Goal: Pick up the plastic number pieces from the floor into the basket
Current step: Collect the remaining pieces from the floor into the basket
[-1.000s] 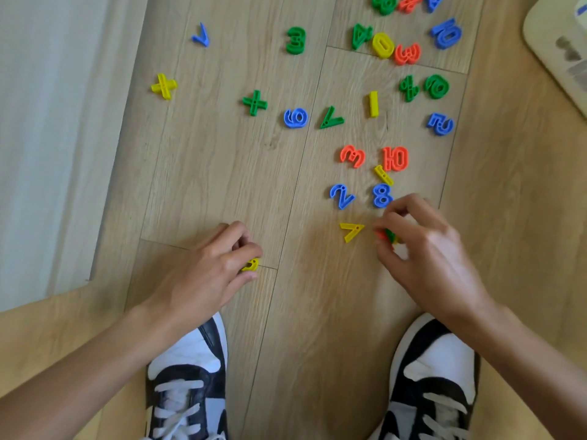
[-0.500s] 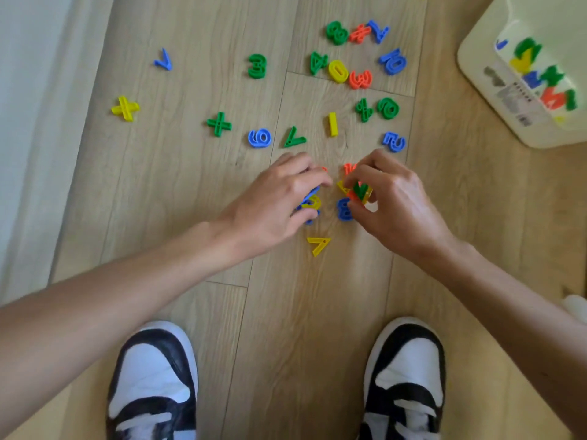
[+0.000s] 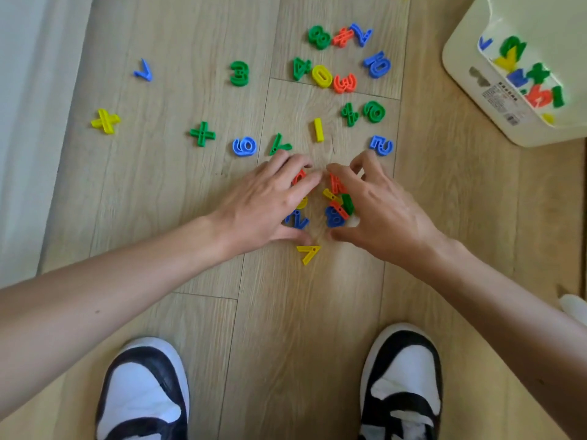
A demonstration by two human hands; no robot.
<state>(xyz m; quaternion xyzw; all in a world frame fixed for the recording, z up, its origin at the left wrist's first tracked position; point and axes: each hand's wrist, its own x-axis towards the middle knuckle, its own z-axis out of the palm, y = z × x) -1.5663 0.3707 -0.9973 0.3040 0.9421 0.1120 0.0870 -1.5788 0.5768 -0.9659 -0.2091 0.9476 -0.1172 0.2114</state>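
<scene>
Frame centre: left hand [image 3: 266,204], grip flat, and right hand [image 3: 384,211], grip curling round them, are heaping coloured plastic number pieces [image 3: 335,217] on the floor [image 3: 286,344], probably for 1 scoop into the cream plastic basket [image 3: 470,100], upper right.

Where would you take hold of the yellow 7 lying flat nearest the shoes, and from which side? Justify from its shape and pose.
Pinch the slanted stem of the yellow 7 across its narrow width, coming straight down from above. It lies flat on the floor, so nothing underneath is reachable, and bare boards flank the stem.
</scene>
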